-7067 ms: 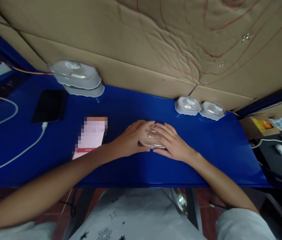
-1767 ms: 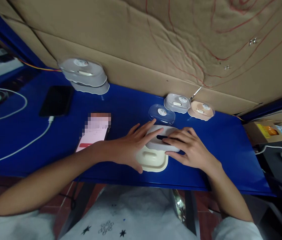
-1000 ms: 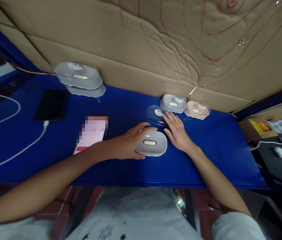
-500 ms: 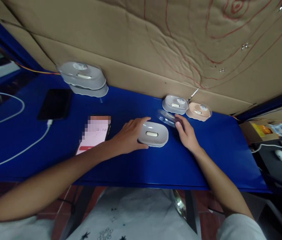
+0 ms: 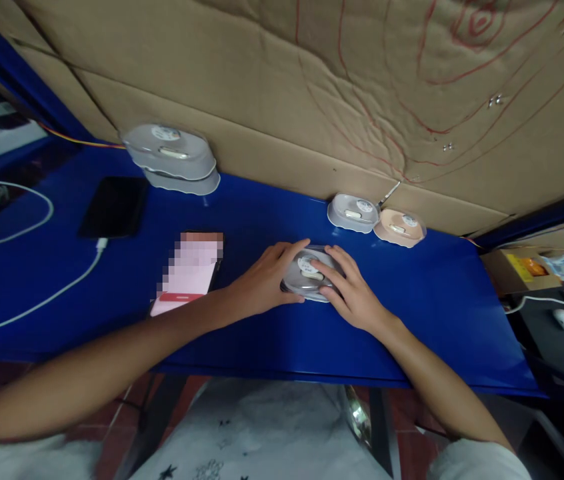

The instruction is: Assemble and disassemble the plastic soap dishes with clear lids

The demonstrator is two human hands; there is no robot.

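A grey oval soap box (image 5: 323,291) rests on the blue table between my hands, its clear lid (image 5: 307,279) lying over the top. The lid carries a round white sticker, and a pale oblong piece shows through it. My left hand (image 5: 268,277) grips the left side of the box, thumb in front and fingers behind. From the right, my right hand (image 5: 357,287) holds the lid, one finger across its top and the others at the right end. Whether the lid sits fully down on the rim I cannot tell.
Behind stand a lidded grey box (image 5: 353,213) and a peach one (image 5: 400,228). Stacked grey boxes (image 5: 172,157) stand back left against the cardboard wall (image 5: 242,100). A lit phone (image 5: 192,267) lies left of my hand, a dark phone (image 5: 113,207) with a white cable beyond.
My right hand has moved left with the clear lid, from beside the grey soap box onto its top. My left hand still grips the box's left side.
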